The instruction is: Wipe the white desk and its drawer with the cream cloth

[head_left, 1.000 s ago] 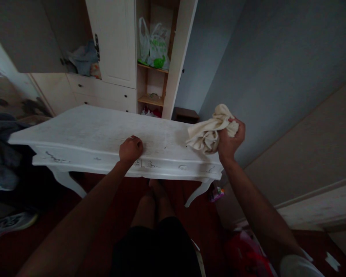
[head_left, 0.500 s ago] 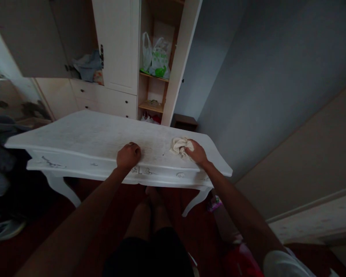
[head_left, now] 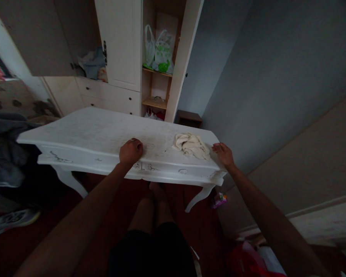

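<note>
Black shorts (head_left: 151,252) come nearest, below the white bench (head_left: 103,125). By its front edge, the left hand (head_left: 131,151) rests curled into a loose fist; whether it grips anything, I cannot tell. At the right end, the right hand (head_left: 224,154) has its fingers slightly parted, just beside a crumpled cream cloth (head_left: 192,146) on the benchtop. That cloth lies loose near the front edge, so a careless sweep could tip it off. Behind, an open wardrobe (head_left: 123,46) holds plastic bags (head_left: 163,52).
</note>
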The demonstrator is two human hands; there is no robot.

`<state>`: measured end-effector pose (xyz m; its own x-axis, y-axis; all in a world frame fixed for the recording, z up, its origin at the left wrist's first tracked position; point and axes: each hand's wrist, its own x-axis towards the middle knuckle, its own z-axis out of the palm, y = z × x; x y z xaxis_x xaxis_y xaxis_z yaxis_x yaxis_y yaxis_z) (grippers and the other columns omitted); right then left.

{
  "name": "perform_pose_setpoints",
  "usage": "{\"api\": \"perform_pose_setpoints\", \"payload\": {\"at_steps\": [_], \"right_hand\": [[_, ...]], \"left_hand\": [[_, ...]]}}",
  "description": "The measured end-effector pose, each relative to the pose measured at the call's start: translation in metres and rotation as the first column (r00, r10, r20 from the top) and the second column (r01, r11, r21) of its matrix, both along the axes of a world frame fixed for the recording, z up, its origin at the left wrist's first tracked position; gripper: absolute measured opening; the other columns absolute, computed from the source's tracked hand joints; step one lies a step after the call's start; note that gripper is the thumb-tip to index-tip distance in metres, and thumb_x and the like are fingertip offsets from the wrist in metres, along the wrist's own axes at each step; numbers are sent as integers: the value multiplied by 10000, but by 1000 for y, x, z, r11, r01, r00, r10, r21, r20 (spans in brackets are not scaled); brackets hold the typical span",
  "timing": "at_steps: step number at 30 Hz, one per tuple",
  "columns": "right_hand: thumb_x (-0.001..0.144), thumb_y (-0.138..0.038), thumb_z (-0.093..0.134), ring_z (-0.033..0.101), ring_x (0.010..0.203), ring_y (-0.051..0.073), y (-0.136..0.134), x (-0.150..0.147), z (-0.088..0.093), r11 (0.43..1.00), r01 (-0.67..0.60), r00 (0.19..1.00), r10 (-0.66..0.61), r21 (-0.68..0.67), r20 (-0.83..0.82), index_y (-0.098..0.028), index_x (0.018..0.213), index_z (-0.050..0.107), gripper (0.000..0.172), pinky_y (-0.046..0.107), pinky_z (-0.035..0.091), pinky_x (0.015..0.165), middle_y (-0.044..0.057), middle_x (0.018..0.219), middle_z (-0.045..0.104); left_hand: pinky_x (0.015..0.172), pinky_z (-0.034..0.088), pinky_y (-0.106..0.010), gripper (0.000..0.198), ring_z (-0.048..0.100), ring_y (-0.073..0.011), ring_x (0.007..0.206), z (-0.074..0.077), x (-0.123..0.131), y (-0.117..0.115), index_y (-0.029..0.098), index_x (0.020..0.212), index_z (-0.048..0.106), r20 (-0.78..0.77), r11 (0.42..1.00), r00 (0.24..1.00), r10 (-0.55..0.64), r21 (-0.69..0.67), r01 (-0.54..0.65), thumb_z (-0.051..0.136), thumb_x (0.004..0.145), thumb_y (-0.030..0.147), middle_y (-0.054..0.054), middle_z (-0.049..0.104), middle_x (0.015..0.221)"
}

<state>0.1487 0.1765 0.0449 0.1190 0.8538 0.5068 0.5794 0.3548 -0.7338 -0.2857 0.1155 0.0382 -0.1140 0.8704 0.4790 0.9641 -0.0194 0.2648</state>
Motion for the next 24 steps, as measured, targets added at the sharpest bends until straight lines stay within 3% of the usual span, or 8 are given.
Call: {"api": "perform_pose_setpoints", "payload": {"at_steps": [2,5,17,24], "right_hand": [[832,-606,505,534,527,145,2,15,-4,996,72,994,-75,-47,-78,-206,603,570,466,293,476,574,2,551,585],[843,-573,465,387,416,114,2,25,-9,992,105,983,-115,-71,-145,-237,519,438,467,261,350,434,-40,441,443],[766,-538,627,258,391,79,-4,22,-15,992,81,935,-109,-98,-337,-247,465,347,503,257,207,394,-79,408,307],[794,-581,607,229,382,71,-9,19,-13,995,39,969,-61,-93,-241,-248,448,315,562,258,194,386,-79,393,280]], "left_hand": [[701,480,-329,310,660,-260,933,0,0,0,178,896,710,-1,1000,1000,6,-4,-6,412,903,263,-122,701,1035],[710,483,-332,310,658,-260,933,1,1,0,179,904,711,5,1000,1000,10,-13,-10,412,902,263,-125,698,1047],[747,484,-341,316,652,-248,929,2,2,0,182,922,714,24,1000,1000,12,-28,-12,406,886,244,-125,696,1065],[756,487,-342,292,653,-251,948,1,2,1,186,911,714,41,1000,999,12,-13,-12,429,873,240,-118,698,1080]]}}
